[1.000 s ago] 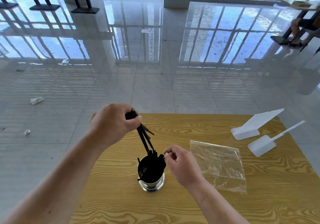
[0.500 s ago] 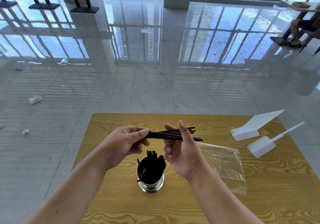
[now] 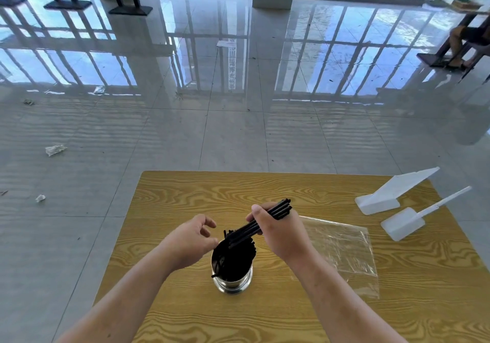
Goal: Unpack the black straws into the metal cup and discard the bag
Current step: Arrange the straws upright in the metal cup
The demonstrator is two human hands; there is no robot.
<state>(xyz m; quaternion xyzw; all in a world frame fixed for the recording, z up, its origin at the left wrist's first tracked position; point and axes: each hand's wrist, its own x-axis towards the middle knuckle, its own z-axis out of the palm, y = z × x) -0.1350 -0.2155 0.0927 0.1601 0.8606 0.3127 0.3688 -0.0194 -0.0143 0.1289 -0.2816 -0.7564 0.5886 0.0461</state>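
Half a second back both hands shared the bundle, holding it level above the cup. Now I see the left hand (image 3: 191, 239) has let go and hangs beside the rim with its fingers loosely curled round nothing. The right hand (image 3: 281, 234) alone grips the black straws (image 3: 278, 210), tipped so their lower ends dip into the mouth of the metal cup (image 3: 233, 285). The cup stands upright on the bench (image 3: 185, 191) and is already dark with straws. I read this as the last handful going in (I can't tell whether any loose ones lie hidden behind the hands). Once it drops, only the bag is left to deal with.

The bag (image 3: 342, 252) lies flat and see-through on the bench just right of the right forearm, and it looks emptied. Two white plastic scoops (image 3: 392, 191) sit well apart from it at the far right corner, out of the way. Scraps of paper (image 3: 55, 150) lie on the tiled floor to the left.

My worry is the straws already in the cup: they crowd the opening and lean across it, so the new bundle could snag or tip the cup.
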